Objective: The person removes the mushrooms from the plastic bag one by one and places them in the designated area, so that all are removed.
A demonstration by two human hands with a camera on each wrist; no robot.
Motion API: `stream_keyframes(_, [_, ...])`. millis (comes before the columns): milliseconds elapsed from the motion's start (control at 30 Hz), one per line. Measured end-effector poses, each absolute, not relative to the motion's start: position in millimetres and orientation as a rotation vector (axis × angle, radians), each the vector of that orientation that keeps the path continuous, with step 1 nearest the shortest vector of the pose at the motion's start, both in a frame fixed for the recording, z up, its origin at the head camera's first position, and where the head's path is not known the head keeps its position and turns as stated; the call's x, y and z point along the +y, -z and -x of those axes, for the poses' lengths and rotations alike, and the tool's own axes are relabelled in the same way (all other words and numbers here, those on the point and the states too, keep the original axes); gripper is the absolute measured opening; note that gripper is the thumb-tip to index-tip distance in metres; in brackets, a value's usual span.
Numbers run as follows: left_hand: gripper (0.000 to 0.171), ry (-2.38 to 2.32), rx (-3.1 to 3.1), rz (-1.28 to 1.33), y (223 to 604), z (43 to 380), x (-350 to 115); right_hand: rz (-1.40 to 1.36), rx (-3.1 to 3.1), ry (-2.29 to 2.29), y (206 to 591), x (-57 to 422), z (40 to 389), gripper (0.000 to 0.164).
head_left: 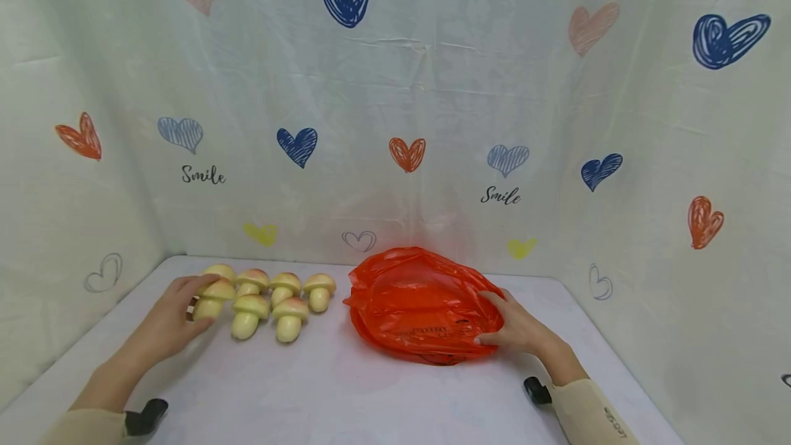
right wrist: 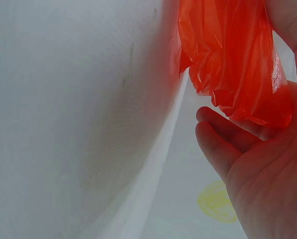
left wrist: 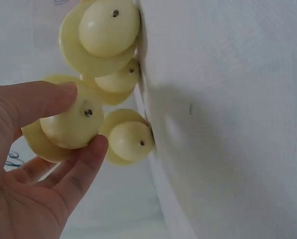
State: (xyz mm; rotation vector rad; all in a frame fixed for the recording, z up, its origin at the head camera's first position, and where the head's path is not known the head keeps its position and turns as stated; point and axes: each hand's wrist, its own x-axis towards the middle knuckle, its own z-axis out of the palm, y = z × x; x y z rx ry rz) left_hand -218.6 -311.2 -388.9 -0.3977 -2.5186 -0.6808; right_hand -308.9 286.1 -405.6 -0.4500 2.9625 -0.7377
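Note:
Between thumb and fingers, my left hand (head_left: 176,314) pinches a pale yellow toy mushroom (head_left: 210,306) with a pinkish cap. The left wrist view shows this mushroom's (left wrist: 63,127) rounded stem end with a small dark spot. Right beside it lie several similar mushrooms (head_left: 245,323), caps away from me. Toward the right, a crumpled red plastic bag (head_left: 420,307) lies spread on the table. My right hand (head_left: 519,325) holds the bag's right edge, thumb on the near side and fingers farther back. In the right wrist view, two fingertips (right wrist: 208,119) extend past the bag (right wrist: 233,59).
The table (head_left: 371,404) has a white cover. A pale curtain (head_left: 432,88) printed with hearts and "Smile" stands behind it and along both sides. Black straps or mounts (head_left: 146,417) show at both wrists.

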Motion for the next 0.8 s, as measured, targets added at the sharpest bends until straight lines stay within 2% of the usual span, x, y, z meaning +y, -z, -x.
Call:
stream_keyframes(300, [0.064, 0.637, -2.598, 0.360, 392.5, 220.4, -316.0, 0.464, 2.967, 0.737, 404.0, 285.7, 308.4, 0.095])
stream_keyframes(800, [0.064, 0.665, -2.743, 0.313, 393.8, 226.3, -321.5, 0.452, 2.956, 0.737, 404.5, 285.8, 309.4, 0.096])
